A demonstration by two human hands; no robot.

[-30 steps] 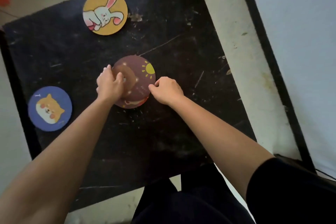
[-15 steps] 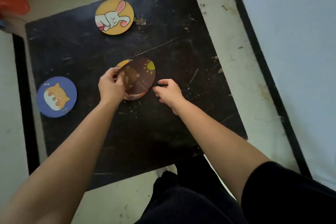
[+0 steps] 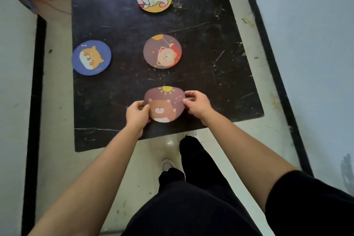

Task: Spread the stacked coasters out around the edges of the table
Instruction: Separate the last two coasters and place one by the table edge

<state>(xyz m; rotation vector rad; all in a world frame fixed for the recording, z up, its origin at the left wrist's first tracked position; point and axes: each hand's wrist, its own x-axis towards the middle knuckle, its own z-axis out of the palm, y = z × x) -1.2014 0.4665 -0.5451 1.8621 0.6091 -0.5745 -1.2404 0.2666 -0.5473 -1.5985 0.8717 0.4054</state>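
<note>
Currently: brown bear coaster (image 3: 164, 104), pinched at opposite rims by my left hand (image 3: 137, 114) and right hand (image 3: 197, 104), just inside the table (image 3: 220, 86) near edge.

Scratched black table (image 3: 220, 74) with three flat coasters (image 3: 162, 51)

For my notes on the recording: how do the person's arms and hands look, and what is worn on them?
Both forearms are bare. The left hand and right hand wear no gloves, and no rings or watch are visible. A black short sleeve covers the right upper arm; the left arm's sleeve is out of view.
</note>
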